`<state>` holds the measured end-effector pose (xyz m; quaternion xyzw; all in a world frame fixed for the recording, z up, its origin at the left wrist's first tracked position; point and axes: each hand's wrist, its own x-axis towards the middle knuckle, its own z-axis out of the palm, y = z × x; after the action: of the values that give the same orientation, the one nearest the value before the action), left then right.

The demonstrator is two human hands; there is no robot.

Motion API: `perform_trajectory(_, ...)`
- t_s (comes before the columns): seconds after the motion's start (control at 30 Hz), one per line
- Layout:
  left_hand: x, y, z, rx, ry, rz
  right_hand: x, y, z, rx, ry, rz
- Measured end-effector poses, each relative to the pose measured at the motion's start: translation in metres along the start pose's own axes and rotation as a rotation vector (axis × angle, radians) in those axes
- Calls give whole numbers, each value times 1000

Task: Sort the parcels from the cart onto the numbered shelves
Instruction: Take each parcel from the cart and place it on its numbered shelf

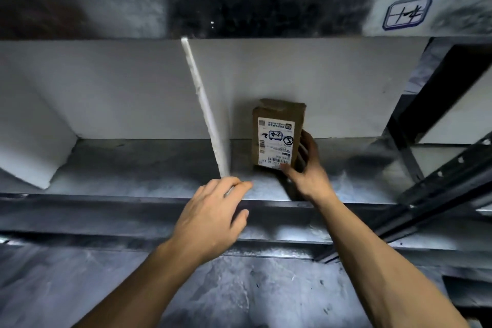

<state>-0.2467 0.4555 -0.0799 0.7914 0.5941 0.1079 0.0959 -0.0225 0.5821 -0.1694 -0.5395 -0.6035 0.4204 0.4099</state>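
A small brown cardboard parcel with a white shipping label stands on end on the metal shelf, just right of a white divider. My right hand grips the parcel's lower right side, thumb on the label's bottom edge and fingers behind. My left hand hovers over the shelf's front edge, left of the parcel, fingers loosely curled and holding nothing. A blue-framed handwritten number tag is stuck on the beam of the shelf above, at the upper right.
White back panels close off the compartments. A second compartment lies left of the divider, with a white panel leaning at its far left. A dark perforated upright runs diagonally at the right. A lower shelf sits below my arms.
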Motion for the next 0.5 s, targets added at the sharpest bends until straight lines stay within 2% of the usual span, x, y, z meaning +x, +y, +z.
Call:
perform_trajectory(0.13,-1,-3,2,-27,-8,-19,5,6,-1,-137,21,15)
perform_trajectory(0.5,-9,-5,3,-83,8,-43,2,11,15,-186,101,13)
